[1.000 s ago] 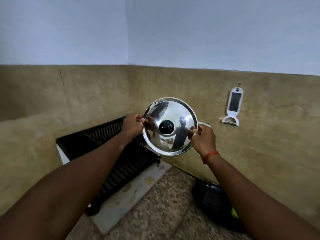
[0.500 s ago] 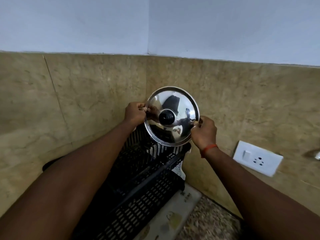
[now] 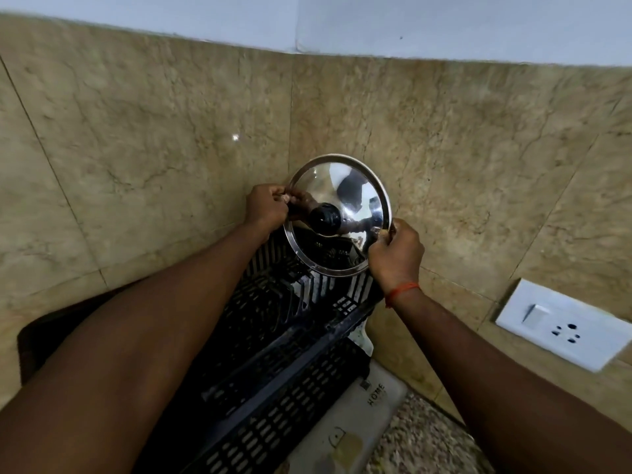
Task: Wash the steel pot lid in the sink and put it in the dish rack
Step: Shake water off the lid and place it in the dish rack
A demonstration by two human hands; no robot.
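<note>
The steel pot lid (image 3: 345, 193) is shiny, with a black knob at its centre, and faces me tilted near the wall corner. My left hand (image 3: 266, 208) pinches its left rim and my right hand (image 3: 396, 253) grips its lower right rim. The lid's lower edge hangs just over the far end of the black plastic dish rack (image 3: 273, 354), close above its upright slots. Whether the lid touches the rack I cannot tell.
Tan marble wall tiles meet in a corner right behind the lid. A white switch and socket plate (image 3: 561, 325) sits on the right wall. A pale drip tray (image 3: 355, 429) lies under the rack on a speckled stone counter (image 3: 427, 446).
Both hands have carried the lid left and down toward the far end of the rack. My view has dropped and closed in on the rack.
</note>
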